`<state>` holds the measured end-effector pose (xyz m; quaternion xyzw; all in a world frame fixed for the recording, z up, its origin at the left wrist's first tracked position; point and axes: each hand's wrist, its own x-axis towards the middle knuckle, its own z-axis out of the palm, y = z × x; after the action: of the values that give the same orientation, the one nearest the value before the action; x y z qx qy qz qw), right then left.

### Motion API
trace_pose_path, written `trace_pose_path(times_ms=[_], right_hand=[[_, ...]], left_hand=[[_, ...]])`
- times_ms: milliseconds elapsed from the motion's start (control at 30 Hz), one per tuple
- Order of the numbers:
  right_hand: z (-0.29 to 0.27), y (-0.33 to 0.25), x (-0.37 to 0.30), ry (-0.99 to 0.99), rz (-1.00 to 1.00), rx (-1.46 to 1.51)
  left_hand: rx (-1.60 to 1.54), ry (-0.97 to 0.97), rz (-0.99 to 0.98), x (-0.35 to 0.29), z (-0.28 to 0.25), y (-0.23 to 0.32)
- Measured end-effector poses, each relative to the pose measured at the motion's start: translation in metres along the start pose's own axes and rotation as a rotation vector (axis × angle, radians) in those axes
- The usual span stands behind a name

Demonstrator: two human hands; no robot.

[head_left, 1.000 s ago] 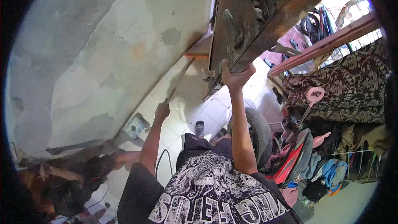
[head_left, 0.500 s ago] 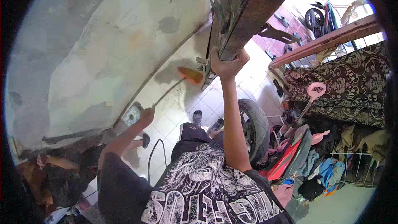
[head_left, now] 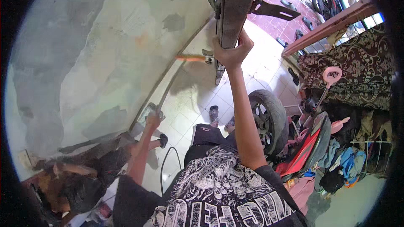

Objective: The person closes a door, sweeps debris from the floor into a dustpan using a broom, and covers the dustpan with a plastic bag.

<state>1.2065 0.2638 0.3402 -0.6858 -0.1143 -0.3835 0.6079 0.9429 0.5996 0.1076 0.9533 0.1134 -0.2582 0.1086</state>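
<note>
Left hand (head_left: 154,120): curled round the handle of the broom (head_left: 191,58).
Right hand (head_left: 232,54): astride the edge of the door (head_left: 237,12), thumb and fingers on opposite faces.
Broom: orange head by the foot of the wall (head_left: 126,59), beside the door.
Change: head nearer the wall than before; I see the door more edge-on.

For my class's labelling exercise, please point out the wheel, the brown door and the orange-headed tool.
Wheel (head_left: 276,120): head view, on its dark tyre.
Brown door (head_left: 239,10): head view, on its long brown edge.
Orange-headed tool (head_left: 192,58): head view, on its orange head.
</note>
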Motion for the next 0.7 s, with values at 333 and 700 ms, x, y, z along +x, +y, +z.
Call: trace_pose_path(times_ms=[333, 700], right_hand=[[-0.004, 0.008, -0.004, 0.062, -0.137, -0.055], [-0.282, -0.101, -0.125, -0.314, 0.332, -0.130]], left_hand=[[0.108, 0.232, 0.235, 0.060, 0.161, -0.039], [-0.185, -0.307, -0.177, -0.181, 0.168, 0.004]])
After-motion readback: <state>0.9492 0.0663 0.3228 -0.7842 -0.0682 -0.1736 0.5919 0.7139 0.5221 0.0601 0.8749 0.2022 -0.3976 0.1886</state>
